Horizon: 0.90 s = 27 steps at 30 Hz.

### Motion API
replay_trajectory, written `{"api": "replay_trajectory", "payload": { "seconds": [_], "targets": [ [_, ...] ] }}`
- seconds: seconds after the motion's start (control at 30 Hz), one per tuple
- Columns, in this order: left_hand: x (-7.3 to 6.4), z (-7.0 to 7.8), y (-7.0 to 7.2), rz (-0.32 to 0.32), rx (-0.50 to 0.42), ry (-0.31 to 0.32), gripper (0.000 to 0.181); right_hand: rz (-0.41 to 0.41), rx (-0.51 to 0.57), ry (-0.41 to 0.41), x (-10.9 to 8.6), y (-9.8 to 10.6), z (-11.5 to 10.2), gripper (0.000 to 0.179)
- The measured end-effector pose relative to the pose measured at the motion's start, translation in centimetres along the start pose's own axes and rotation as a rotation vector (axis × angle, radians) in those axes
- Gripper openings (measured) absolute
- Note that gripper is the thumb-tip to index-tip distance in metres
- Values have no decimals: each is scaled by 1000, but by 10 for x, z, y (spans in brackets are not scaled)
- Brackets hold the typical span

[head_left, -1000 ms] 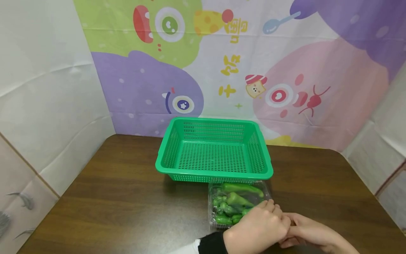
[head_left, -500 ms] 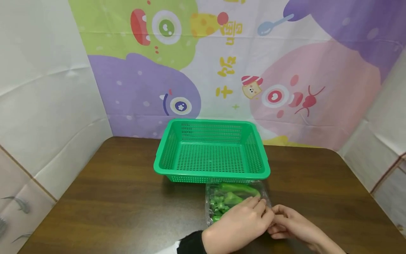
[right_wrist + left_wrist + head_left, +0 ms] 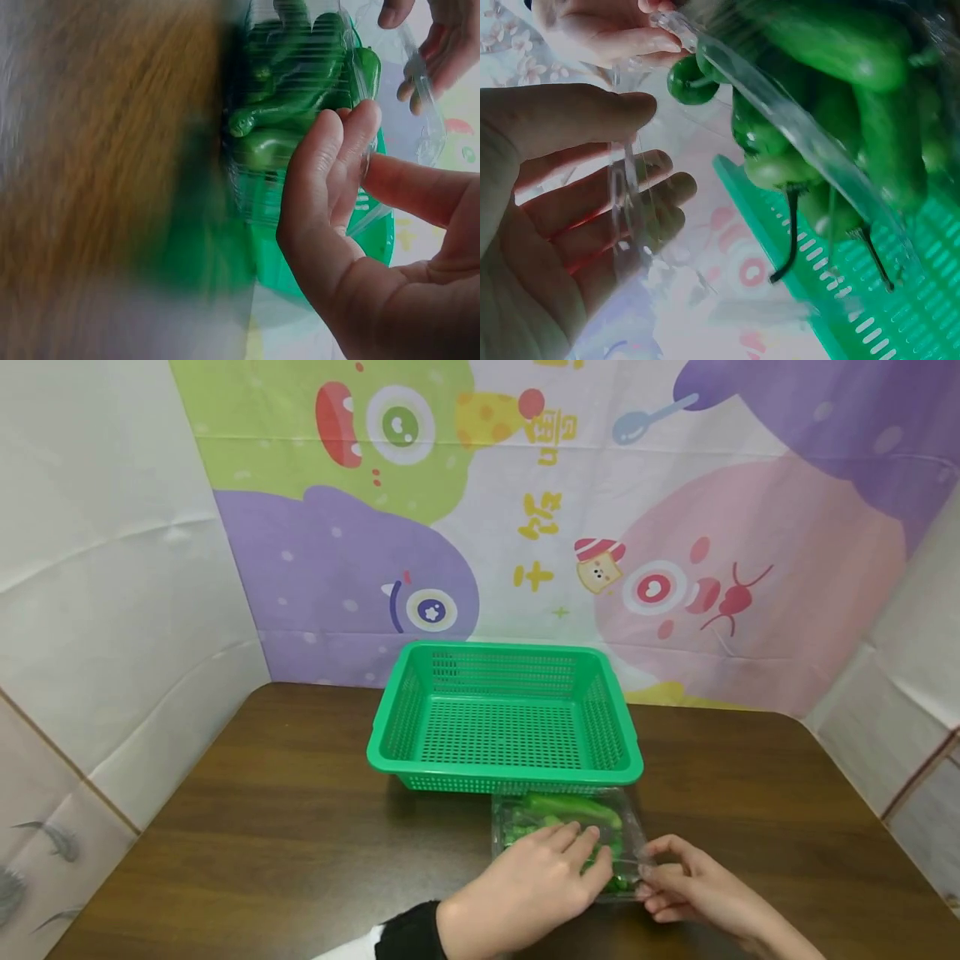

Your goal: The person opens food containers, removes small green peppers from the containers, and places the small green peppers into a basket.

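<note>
A clear plastic clamshell box (image 3: 632, 827) of green peppers (image 3: 577, 808) sits at the table's front, against the basket. My left hand (image 3: 525, 885) reaches over it, fingers loosely bent. In the left wrist view the raised lid (image 3: 626, 199) stands apart from the box, between that hand's thumb and its spread fingers, which touch it. My right hand (image 3: 697, 889) pinches the box's right edge between thumb and fingers. In the right wrist view the fingers (image 3: 319, 176) press the clear plastic beside several peppers (image 3: 300, 105). My left hand hides much of the box from the head camera.
A green slotted basket (image 3: 506, 775), with nothing in it, stands just behind the box on the brown wooden table (image 3: 300, 827). Behind the table hangs a cartoon-print cloth (image 3: 345, 560), with pale sheets at both sides.
My left hand has moved left from the box's right corner, away from the right hand. The lid now appears raised. My right hand has shifted slightly and stays at the right edge.
</note>
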<state>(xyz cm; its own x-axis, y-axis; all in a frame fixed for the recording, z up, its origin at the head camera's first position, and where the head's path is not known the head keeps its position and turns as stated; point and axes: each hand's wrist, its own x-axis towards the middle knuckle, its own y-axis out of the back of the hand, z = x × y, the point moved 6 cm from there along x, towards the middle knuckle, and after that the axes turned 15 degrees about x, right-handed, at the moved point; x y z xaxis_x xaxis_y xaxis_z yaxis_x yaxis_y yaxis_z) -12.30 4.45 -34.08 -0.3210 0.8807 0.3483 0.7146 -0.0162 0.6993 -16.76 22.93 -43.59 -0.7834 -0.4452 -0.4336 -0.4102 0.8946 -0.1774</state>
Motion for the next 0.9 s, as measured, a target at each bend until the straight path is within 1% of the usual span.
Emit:
{"api": "replay_trajectory", "payload": {
  "seconds": [0.13, 0.27, 0.33, 0.4, 0.5, 0.57, 0.63, 0.73, 0.83, 0.9],
  "targets": [
    [0, 0, 1, -20, 36, -26, 29, -22, -19, 9, -3, 4, -2, 57],
    [1, 0, 3, -5, 86, -47, 33, -50, -35, 12, -7, 6, -4, 63],
    [2, -1, 5, 2, 92, -47, 34, -61, -36, 10, -8, 7, -4, 63],
    [4, -5, 7, -3, 67, -39, 35, -66, -36, -1, -10, 9, -4, 61],
    [7, -13, 11, -13, 2, -26, 36, -66, -39, -20, -13, 12, -4, 58],
    [9, -18, 12, -19, -48, -19, 37, -65, -51, -26, -15, 13, -5, 59],
    [10, -22, 13, -27, -86, -25, 38, -68, -71, -25, -17, 15, -6, 64],
    [13, -27, 15, -30, -119, -34, 38, -90, -96, -16, -21, 17, -7, 66],
    [16, -31, 19, -25, -120, -38, 38, -123, -105, -18, -24, 19, -7, 59],
    [18, -34, 20, -34, -123, -41, 38, -144, -105, -24, -25, 21, -8, 55]
  ]
}}
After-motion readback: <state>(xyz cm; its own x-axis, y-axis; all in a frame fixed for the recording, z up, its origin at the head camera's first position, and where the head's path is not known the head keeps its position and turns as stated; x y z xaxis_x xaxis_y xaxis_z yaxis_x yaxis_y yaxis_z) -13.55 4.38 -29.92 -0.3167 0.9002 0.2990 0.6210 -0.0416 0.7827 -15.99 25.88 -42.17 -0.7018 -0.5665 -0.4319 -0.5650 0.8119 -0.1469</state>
